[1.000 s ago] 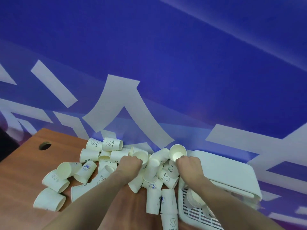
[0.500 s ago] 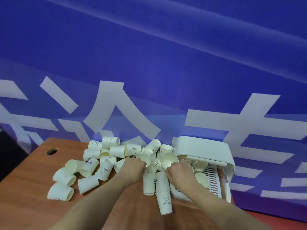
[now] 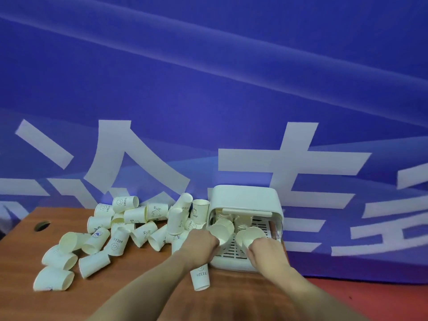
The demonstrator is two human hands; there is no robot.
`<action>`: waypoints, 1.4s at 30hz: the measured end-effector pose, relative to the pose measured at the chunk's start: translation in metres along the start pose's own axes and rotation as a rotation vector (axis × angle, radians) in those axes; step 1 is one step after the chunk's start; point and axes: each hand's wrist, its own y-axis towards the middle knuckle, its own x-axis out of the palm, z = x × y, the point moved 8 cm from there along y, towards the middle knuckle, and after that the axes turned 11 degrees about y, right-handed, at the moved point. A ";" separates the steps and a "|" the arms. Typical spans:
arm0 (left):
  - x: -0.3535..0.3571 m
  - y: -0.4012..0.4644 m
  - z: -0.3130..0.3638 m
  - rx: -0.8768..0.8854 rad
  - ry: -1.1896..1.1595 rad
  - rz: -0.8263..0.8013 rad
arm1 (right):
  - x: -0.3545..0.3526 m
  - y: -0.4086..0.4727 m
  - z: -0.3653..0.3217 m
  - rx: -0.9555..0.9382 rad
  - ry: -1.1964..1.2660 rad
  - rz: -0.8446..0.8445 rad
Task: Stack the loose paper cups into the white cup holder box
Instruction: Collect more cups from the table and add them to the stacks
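The white cup holder box [image 3: 245, 196] stands open at the table's right end, with several paper cups stacked inside against its back. My left hand [image 3: 200, 247] grips a paper cup [image 3: 221, 230] at the box's front left, mouth facing me. My right hand [image 3: 266, 250] holds another paper cup [image 3: 251, 236] over the slotted floor at the front right. A heap of loose paper cups [image 3: 129, 225] printed with "HELLO" lies on its sides left of the box. One loose cup [image 3: 200, 276] rests under my left forearm.
The wooden table [image 3: 27, 304] has a round cable hole [image 3: 41, 225] near its left edge. A blue banner with large white characters [image 3: 231, 112] hangs right behind the table. Red floor [image 3: 370, 297] shows beyond the table's right edge.
Both hands left the heap and moved right to the open box, each carrying a cup. The camera view swung right and down, bringing the whole box into sight.
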 end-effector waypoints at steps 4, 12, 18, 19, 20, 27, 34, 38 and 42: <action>-0.007 0.024 0.036 0.077 0.015 0.010 | -0.002 -0.015 0.038 0.058 0.052 0.056; -0.008 0.064 0.067 0.049 0.062 -0.057 | 0.007 -0.017 0.089 0.122 0.092 0.080; 0.010 0.091 0.071 0.061 0.063 -0.167 | 0.024 -0.001 0.108 0.169 0.104 0.014; 0.014 0.094 0.072 0.066 0.064 -0.182 | 0.027 0.001 0.110 0.174 0.105 0.005; 0.018 0.097 0.072 0.068 0.060 -0.196 | 0.029 0.003 0.112 0.175 0.105 -0.003; 0.041 0.106 0.070 0.051 0.051 -0.252 | 0.039 0.013 0.115 0.164 0.105 -0.017; 0.037 0.091 0.057 0.021 0.043 -0.201 | 0.032 0.011 0.089 0.077 0.077 -0.008; 0.033 0.073 0.048 -0.002 0.043 -0.182 | 0.024 0.012 0.071 0.027 0.063 0.004; 0.037 0.054 0.035 -0.015 0.005 -0.178 | 0.019 0.015 0.052 -0.024 0.044 0.027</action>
